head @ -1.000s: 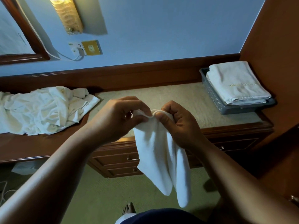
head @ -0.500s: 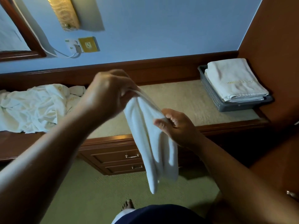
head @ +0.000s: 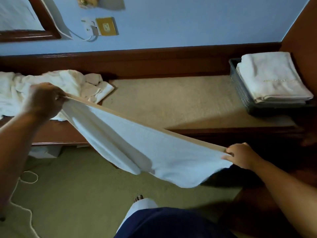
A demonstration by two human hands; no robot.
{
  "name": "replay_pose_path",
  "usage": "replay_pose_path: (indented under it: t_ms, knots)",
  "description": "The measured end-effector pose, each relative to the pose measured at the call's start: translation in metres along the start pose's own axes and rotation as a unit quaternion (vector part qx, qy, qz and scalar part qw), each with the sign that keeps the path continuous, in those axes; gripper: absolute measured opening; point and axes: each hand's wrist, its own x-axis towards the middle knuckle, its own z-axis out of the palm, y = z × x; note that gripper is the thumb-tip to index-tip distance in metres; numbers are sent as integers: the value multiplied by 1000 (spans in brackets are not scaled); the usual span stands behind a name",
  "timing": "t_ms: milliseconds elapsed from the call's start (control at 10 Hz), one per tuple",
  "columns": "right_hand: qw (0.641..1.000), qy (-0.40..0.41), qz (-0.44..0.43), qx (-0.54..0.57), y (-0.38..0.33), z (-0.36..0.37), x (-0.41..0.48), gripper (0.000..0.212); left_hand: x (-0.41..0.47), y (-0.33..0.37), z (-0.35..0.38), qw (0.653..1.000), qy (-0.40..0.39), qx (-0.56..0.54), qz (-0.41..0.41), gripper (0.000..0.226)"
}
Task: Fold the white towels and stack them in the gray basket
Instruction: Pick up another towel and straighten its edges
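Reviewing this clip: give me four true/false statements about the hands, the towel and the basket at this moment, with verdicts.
1. The left hand and right hand hold the white towel stretched between them. True.
2. The gray basket is empty. False: folded towels lie in it.
3. An unfolded pile of white cloth lies at the left. True.
4. The white towel lies flat on the beige mat. False: it hangs in the air.

Pale blue wall (head: 171, 23) stands beyond both hands. Above the left hand (head: 44, 100): a wood-framed mirror (head: 20, 18) and a brass socket plate (head: 106, 26). A dark wooden dresser (head: 171, 64), beige-topped, runs behind the hands. Green carpet (head: 77, 194) lies below them. A wood panel (head: 301, 31) rises above the right hand (head: 241, 155).
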Motion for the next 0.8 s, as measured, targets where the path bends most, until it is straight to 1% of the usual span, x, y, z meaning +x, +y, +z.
replay_pose_path:
  t_ms: [100, 200, 300, 400, 500, 600, 700, 800]
  knots:
    - [999, 23, -1, 36, 27, -9, 15, 20, -25, -28, 31, 998, -49, 0, -46, 14]
    - [995, 74, 0, 72, 45, -20, 39, 16, -41, -45, 58, 991, -94, -23, -95, 14]
    - [977, 162, -13, 137, 55, -50, 63, 29, -37, -78, 79, 973, -133, -110, -153, 12]
    - [957, 227, -13, 178, 50, -106, 89, 58, -4, -133, 124, 952, -139, -190, -196, 10]
    - [940, 257, 16, 222, 48, -155, 122, 56, 62, -209, 183, 951, -133, -212, -181, 9]
    - [919, 258, 83, 287, 56, -186, 163, 55, 139, -201, 220, 909, -151, -319, -224, 37]
    - [901, 263, 130, 319, 66, -204, 215, 38, 191, -120, 187, 918, -120, -285, -248, 79]
    - [893, 276, 168, 315, 83, -229, 278, 33, 260, -66, 177, 940, -111, -238, -217, 18]
